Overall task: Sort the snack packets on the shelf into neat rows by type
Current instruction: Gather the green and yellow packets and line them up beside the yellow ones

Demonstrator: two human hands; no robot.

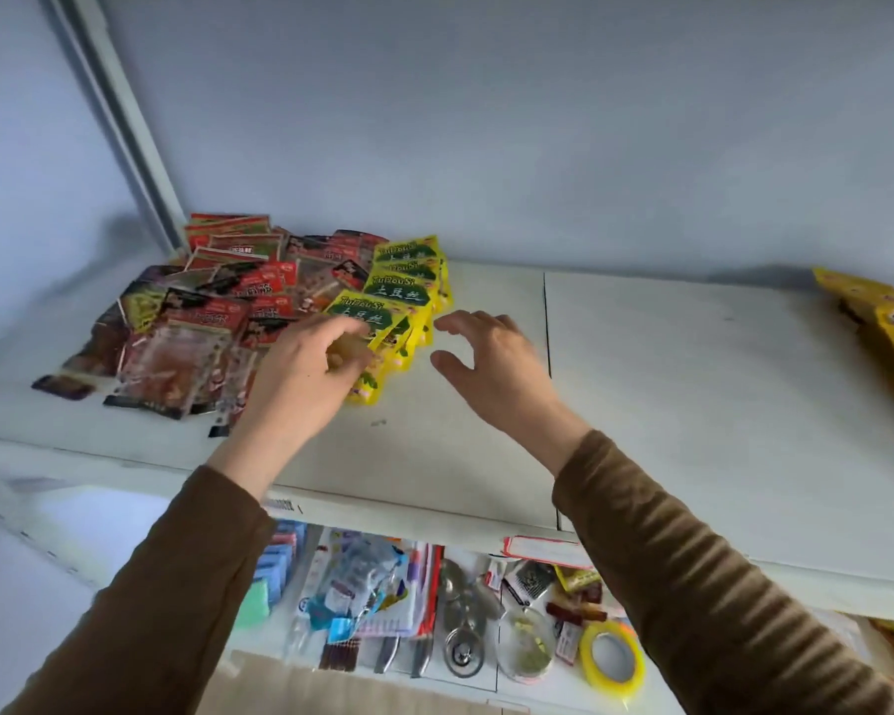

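Note:
On the white shelf (641,405) a row of yellow-and-green snack packets (403,281) runs from the back wall toward the front. To its left lies a loose heap of red and dark packets (212,312), some with clear windows. My left hand (300,374) rests at the near end of the yellow row, its curled fingers pinching the front yellow packet (372,314). My right hand (491,363) hovers just right of the row with fingers spread and loosely bent, holding nothing.
A large yellow bag (883,322) lies at the shelf's far right. The shelf's front edge runs across the middle of the view. Below it a lower shelf holds small goods: a yellow tape roll (612,657), metal strainers (465,611), packaged items.

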